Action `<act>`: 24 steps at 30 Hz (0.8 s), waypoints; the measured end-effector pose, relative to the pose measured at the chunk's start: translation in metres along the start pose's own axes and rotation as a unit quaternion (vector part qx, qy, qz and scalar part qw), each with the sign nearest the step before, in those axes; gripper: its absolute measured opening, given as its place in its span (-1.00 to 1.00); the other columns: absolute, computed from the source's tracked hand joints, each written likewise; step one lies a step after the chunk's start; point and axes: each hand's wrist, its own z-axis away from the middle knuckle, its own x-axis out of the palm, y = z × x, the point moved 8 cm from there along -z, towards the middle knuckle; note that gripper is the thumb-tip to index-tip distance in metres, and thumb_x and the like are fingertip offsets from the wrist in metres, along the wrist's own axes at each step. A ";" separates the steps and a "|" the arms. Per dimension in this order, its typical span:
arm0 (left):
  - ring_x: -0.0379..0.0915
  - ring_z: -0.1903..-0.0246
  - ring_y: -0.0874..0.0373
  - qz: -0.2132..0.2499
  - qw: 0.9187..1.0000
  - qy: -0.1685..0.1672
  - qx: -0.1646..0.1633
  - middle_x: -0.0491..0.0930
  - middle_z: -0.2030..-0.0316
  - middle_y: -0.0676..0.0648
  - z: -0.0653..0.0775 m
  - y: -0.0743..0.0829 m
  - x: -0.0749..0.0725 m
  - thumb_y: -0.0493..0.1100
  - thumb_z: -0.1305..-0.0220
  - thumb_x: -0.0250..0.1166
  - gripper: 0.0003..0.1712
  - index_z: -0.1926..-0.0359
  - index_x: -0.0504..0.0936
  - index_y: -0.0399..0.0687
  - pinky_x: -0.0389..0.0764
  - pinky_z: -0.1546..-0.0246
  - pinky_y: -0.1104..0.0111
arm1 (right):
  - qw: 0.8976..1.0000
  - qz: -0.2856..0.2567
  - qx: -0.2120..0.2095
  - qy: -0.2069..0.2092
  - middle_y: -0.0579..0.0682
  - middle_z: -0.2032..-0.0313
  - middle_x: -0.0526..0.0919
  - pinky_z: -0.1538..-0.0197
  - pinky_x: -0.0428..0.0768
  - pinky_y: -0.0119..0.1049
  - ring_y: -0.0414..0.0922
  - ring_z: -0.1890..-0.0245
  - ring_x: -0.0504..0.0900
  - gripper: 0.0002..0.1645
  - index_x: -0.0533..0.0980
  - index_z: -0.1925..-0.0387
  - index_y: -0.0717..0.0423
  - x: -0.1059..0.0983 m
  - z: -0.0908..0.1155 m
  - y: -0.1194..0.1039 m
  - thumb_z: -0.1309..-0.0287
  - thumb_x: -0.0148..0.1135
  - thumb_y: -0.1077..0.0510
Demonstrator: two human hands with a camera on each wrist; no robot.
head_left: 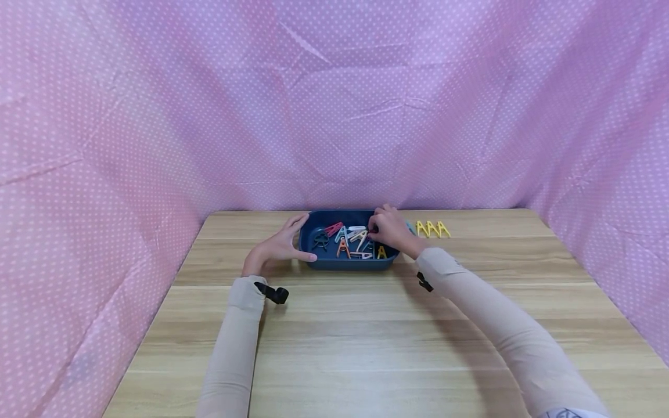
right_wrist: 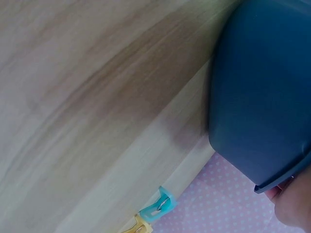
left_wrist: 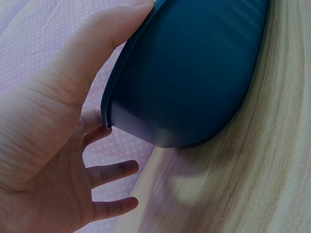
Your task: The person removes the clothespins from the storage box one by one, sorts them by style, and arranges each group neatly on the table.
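A dark blue plastic box [head_left: 350, 265] sits near the table's far edge with several coloured clothespins inside. My left hand [head_left: 282, 242] grips its left end, thumb [left_wrist: 124, 22] over the rim and the other fingers spread at the end. Over the right part of the box, my right hand [head_left: 391, 227] has curled fingers pinching a dark red clothespin [head_left: 373, 229], mostly hidden by them. Red [head_left: 333, 229], orange [head_left: 343, 248], cream [head_left: 359, 237] and dark green [head_left: 321, 240] clothespins lie in the larger left part. A yellow clothespin [head_left: 381, 252] lies at the right end.
Right of the box, a row on the wooden table [head_left: 334, 337] has a teal clothespin [right_wrist: 158, 205] and three yellow clothespins [head_left: 432, 229]. Pink dotted cloth [head_left: 334, 116] hangs behind and at both sides. Each sleeve carries a black wrist strap [head_left: 273, 293].
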 end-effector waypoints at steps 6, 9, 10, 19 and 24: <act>-0.27 -0.60 -0.15 -0.008 1.000 -0.001 0.001 -0.30 -0.63 -0.07 0.001 0.001 0.001 0.17 -0.07 0.57 0.42 -0.66 -0.24 0.08 -0.01 -0.54 -0.20 | 1.000 -0.002 0.006 -0.009 0.07 0.27 0.67 0.03 0.45 -0.06 0.03 0.21 0.44 -0.83 0.74 0.33 0.15 -0.001 0.002 -0.003 -0.14 0.50 0.11; -0.27 -0.60 -0.14 -0.012 1.000 -0.001 0.000 -0.31 -0.63 -0.06 0.000 -0.002 0.003 0.23 -0.05 0.57 0.44 -0.66 -0.25 0.10 0.00 -0.53 -0.21 | 1.000 -0.003 0.008 -0.011 0.07 0.28 0.66 0.03 0.44 -0.07 0.02 0.22 0.42 -0.86 0.73 0.36 0.15 -0.001 0.003 -0.003 -0.16 0.48 0.14; -0.27 -0.60 -0.14 -0.012 1.000 -0.001 0.000 -0.31 -0.63 -0.06 0.000 -0.002 0.003 0.23 -0.04 0.57 0.44 -0.66 -0.25 0.10 0.00 -0.53 -0.21 | 1.000 -0.003 0.008 -0.010 0.06 0.29 0.65 0.03 0.43 -0.07 0.02 0.22 0.42 -0.87 0.73 0.37 0.15 -0.001 0.003 -0.003 -0.15 0.47 0.15; -0.26 -0.61 -0.11 -0.006 1.000 0.002 -0.010 -0.30 -0.63 -0.02 0.002 -0.003 0.003 0.21 -0.04 0.58 0.44 -0.66 -0.25 0.16 0.00 -0.54 -0.19 | 1.000 -0.009 0.022 -0.008 0.06 0.30 0.64 0.05 0.39 -0.10 0.01 0.22 0.41 -0.84 0.72 0.41 0.14 0.003 0.002 0.000 -0.14 0.49 0.12; -0.25 -0.61 -0.11 -0.003 1.000 0.002 -0.009 -0.29 -0.63 -0.02 0.002 -0.001 0.003 0.22 -0.04 0.58 0.44 -0.66 -0.25 0.15 0.01 -0.54 -0.17 | 1.000 -0.009 0.025 -0.009 0.04 0.33 0.61 0.09 0.36 -0.13 0.01 0.23 0.39 -0.84 0.69 0.44 0.14 0.001 0.003 0.000 -0.14 0.49 0.13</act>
